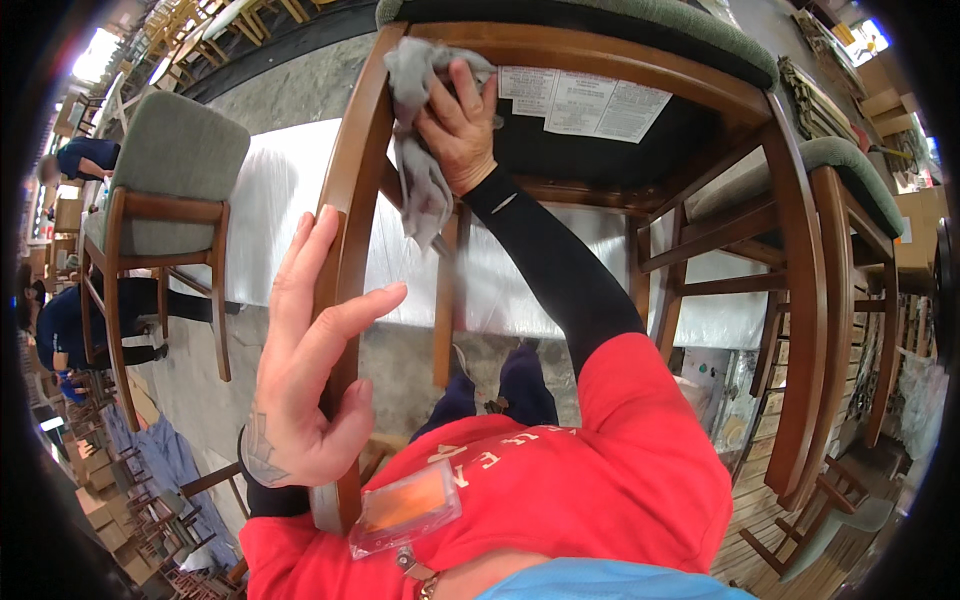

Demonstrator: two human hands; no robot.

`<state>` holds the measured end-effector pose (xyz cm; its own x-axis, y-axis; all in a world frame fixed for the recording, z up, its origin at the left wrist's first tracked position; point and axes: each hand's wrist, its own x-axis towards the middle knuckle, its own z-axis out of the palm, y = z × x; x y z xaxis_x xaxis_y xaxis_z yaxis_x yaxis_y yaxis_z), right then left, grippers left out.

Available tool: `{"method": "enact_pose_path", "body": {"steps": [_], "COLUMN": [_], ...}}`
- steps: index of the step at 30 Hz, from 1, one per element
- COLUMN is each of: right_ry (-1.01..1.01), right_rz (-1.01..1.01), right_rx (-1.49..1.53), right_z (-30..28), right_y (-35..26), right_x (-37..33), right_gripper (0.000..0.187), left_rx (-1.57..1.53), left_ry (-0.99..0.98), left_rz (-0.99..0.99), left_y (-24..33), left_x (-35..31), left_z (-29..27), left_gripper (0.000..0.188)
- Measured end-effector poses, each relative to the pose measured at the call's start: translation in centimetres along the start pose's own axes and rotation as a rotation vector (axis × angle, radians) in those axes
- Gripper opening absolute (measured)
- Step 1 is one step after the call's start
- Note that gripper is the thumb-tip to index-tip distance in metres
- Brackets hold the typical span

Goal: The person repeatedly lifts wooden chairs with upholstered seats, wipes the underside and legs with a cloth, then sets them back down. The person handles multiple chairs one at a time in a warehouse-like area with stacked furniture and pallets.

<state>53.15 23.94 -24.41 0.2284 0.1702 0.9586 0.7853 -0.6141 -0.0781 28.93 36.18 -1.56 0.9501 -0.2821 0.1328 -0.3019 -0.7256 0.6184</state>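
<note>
A brown wooden chair [345,240] with a grey-green padded seat lies tipped over in front of me, its black underside and white labels showing. My right hand [458,135], at the far left corner of the seat frame, presses a crumpled grey rag [425,190] against the wood. Part of the rag hangs down beside the leg. Alongside the near part of the left leg is my left hand [310,370], its fingers stretched out and apart with nothing held. Whether its palm touches the leg, I cannot tell.
Plastic sheeting [290,190] covers the surface under the chair. Another grey-backed chair [175,160] stands at the left, near people in dark clothes. More chairs [860,200] crowd the right side. Cardboard boxes [920,235] are stacked at the far right.
</note>
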Motion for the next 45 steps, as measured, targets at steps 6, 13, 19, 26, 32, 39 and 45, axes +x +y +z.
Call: {"method": "enact_pose_path", "body": {"steps": [6, 13, 19, 26, 32, 39, 45], "right_ry": [-0.594, -0.491, -0.412, -0.927, -0.854, -1.151, 1.284], "right_rz": [-0.311, -0.485, -0.484, -0.588, -0.750, -0.762, -2.863], "right_rx": [-0.117, -0.087, -0.276, -0.085, -0.356, 0.140, -2.101], "right_z": [0.3, -1.1, 0.7, 1.0, 2.5, -1.1, -12.9], "right_y": [-0.9, 2.2, 0.4, -2.0, -3.2, 2.2, 10.7], "right_x": [-10.3, -5.2, -4.8, -16.3, -14.2, -19.8, -23.6], "right_gripper": [0.033, 0.031, 0.030, 0.032, 0.050, 0.028, 0.049], "left_rx": [-0.011, 0.000, 0.022, 0.049, -0.021, 0.078, -0.032], "left_ry": [0.010, -0.025, -0.046, -0.054, -0.044, -0.142, -0.054], "left_rz": [-0.064, -0.042, -0.010, 0.045, 0.005, 0.001, 0.114], "left_y": [0.3, -0.9, -1.3, -1.5, -1.5, -1.5, -2.8], "left_x": [0.1, -0.4, -0.7, -0.9, -0.8, -0.8, -1.0], "left_z": [0.0, 0.1, -0.2, -0.3, -0.3, -0.9, -0.4], "left_gripper": [0.066, 0.062, 0.052, 0.047, 0.050, 0.051, 0.050]}}
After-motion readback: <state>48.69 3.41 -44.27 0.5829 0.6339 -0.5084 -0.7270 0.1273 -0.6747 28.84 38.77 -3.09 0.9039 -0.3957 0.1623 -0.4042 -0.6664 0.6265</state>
